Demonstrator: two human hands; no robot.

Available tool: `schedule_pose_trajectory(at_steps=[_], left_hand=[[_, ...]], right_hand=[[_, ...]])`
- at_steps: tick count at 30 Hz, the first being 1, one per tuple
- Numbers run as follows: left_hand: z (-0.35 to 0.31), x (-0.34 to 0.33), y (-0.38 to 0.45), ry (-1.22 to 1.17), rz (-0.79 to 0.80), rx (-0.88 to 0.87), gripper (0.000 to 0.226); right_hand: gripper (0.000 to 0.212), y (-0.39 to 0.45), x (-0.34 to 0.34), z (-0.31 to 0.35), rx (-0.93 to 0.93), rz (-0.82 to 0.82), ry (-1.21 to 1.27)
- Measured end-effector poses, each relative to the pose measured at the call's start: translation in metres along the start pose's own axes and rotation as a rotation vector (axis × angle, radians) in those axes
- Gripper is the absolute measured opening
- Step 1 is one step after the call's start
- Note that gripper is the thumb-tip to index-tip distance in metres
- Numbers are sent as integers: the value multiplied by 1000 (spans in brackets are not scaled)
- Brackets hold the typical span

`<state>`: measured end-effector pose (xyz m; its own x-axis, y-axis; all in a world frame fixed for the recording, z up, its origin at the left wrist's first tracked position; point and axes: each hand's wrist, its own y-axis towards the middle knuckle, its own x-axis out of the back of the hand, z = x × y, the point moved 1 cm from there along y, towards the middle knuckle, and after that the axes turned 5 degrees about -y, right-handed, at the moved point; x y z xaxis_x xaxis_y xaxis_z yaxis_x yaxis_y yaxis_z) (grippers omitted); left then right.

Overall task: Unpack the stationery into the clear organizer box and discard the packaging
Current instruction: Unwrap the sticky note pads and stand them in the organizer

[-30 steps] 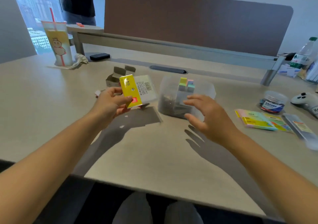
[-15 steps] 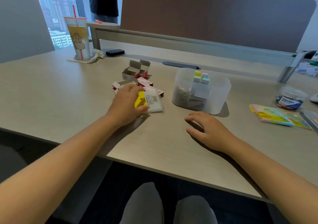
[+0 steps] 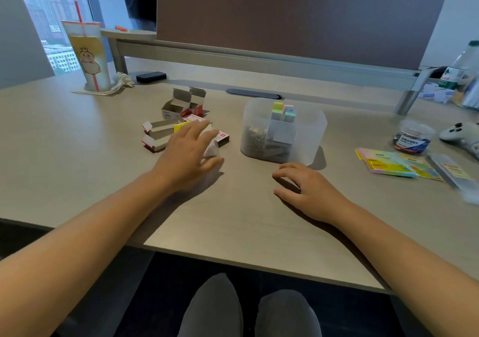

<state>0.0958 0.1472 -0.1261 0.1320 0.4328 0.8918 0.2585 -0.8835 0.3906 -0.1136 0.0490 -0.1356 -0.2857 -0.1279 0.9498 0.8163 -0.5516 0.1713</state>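
Two hands low over the tabletop [image 3: 77, 139], packaging pile at left.

Left hand [image 3: 188, 152] spreads straight fingers over the yellow wrapper [image 3: 181, 126] among emptied boxes [image 3: 181, 104], likely a discard heap; right hand [image 3: 308, 189], loosely curled and holding nothing, rests near the clear organizer box [image 3: 311, 129], which already holds stationery.

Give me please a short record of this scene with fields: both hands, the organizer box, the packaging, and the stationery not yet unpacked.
left hand: left hand, fingers spread over the yellow packet and wrapper, among the empty boxes; contact unclear
right hand: right hand rests on the desk, fingers loosely curled, holding nothing
organizer: clear organizer box holds metal clips and pastel blocks
packaging: opened small boxes lie left of the organizer
not yet unpacked: sticky note packs and a round clip jar at the right
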Motion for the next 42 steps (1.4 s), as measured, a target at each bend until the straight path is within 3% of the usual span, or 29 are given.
schedule_pose_trajectory(at_steps=[2,5,10,14,20,26,32,37,42], left_hand=[[-26,1,1,-86,-10,-110,51],[-66,-12,6,-170,184,-205,41],[-120,-41,21,-184,440,-331,44],[-137,-55,34,-195,427,-354,46],[-138,-62,40,-187,381,-367,46],[-138,-63,41,-205,365,-368,46],[-138,-62,39,-220,372,-356,45],[-136,-62,38,-235,366,-345,47],[-136,-62,39,-276,339,-340,41]], right_hand=[[38,-7,6,-13,-47,-27,-6],[35,-21,16,-39,-143,-93,-8],[37,-40,34,-85,-357,-224,-13],[42,-40,43,-117,-514,-294,-119],[44,-32,49,-139,-597,-192,-208],[39,-35,50,-129,-489,-227,-186],[46,-41,50,-116,-320,-110,-101],[53,-42,49,-121,-405,-73,106],[36,-41,46,-117,-269,-233,-131]])
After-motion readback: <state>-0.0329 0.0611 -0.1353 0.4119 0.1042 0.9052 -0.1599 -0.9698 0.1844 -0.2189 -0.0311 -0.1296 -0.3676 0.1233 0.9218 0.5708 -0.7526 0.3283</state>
